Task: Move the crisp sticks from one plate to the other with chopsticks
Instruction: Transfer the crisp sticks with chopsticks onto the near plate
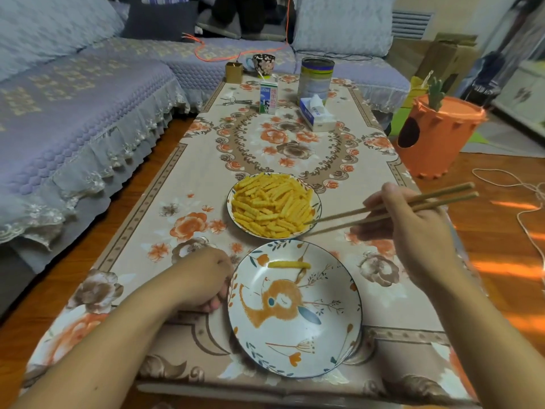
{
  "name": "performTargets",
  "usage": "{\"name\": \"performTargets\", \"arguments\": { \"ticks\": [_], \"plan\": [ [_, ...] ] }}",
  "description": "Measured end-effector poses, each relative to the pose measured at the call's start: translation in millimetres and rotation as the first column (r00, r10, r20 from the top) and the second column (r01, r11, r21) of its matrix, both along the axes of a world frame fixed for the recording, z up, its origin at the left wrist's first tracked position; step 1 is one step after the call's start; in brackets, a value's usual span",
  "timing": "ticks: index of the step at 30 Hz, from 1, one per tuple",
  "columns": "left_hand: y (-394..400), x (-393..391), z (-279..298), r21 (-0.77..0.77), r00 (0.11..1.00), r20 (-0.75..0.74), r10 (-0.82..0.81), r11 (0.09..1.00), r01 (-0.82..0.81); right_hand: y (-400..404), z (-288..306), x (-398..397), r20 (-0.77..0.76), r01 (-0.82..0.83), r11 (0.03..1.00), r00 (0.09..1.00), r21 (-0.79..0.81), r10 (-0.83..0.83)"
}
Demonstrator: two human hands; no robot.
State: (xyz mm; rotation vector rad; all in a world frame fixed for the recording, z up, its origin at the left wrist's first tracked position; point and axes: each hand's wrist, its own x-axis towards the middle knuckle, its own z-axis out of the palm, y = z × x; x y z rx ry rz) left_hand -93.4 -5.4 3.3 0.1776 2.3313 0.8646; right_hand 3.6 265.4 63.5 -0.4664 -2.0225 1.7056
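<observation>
A far plate (317,203) holds a heap of yellow crisp sticks (271,202). Closer to me stands a white plate with an orange deer drawing (295,343); one crisp stick (289,264) lies near its far rim. My right hand (413,228) grips a pair of wooden chopsticks (392,208), whose tips reach the right edge of the heap and are slightly apart with nothing between them. My left hand (203,278) rests on the tablecloth just left of the near plate, fingers curled under, holding nothing.
Further down the flowered table stand a milk carton (269,97), a tissue box (317,115), a tin can (315,78), a cup (263,64) and a small gold box (234,72). A sofa (73,113) lies left, an orange bin (436,134) right.
</observation>
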Motion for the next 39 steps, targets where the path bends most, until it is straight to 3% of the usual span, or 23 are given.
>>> {"name": "performTargets", "arguments": {
  "ticks": [5, 9, 11, 19, 24, 27, 32, 36, 39],
  "plan": [
    [3, -10, -9, -0.073, 0.961, -0.270, 0.063, 0.994, -0.086, -7, -12, -22, -0.059, 0.120, 0.987, 0.990, -0.106, -0.127],
    [-4, -14, -17, -0.020, 0.921, -0.373, 0.113, 0.991, -0.130, -23, -18, -41, -0.093, 0.177, 0.972, 0.977, -0.152, -0.193],
    [-9, -15, -18, -0.101, 0.908, -0.414, 0.060, 0.989, -0.111, -30, -21, -50, -0.112, 0.191, 0.971, 0.972, -0.143, -0.207],
    [-12, -17, -13, -0.184, 0.940, -0.340, 0.022, 0.979, -0.089, -46, -35, -68, -0.123, 0.203, 0.978, 0.973, 0.051, -0.196],
    [-9, -19, -13, -0.123, 0.944, -0.327, 0.042, 0.989, -0.086, -35, -18, -52, -0.119, 0.230, 0.970, 0.964, -0.082, -0.238],
    [-5, -19, -14, -0.075, 0.951, -0.306, 0.035, 0.995, -0.061, -21, -1, -28, -0.079, 0.144, 0.978, 0.984, -0.151, -0.157],
    [0, -13, -17, -0.089, 0.954, -0.298, -0.019, 0.996, -0.008, -22, 13, 9, 0.126, -0.145, 0.988, 0.982, 0.047, 0.138],
    [4, -9, -15, -0.098, 0.944, -0.327, -0.037, 0.995, 0.004, -25, -3, 16, 0.176, -0.257, 0.923, 0.961, 0.286, 0.213],
    [6, -8, -15, -0.111, 0.941, -0.334, -0.043, 0.994, 0.006, -22, -7, 17, 0.146, -0.262, 0.901, 0.964, 0.345, 0.224]
  ]
}}
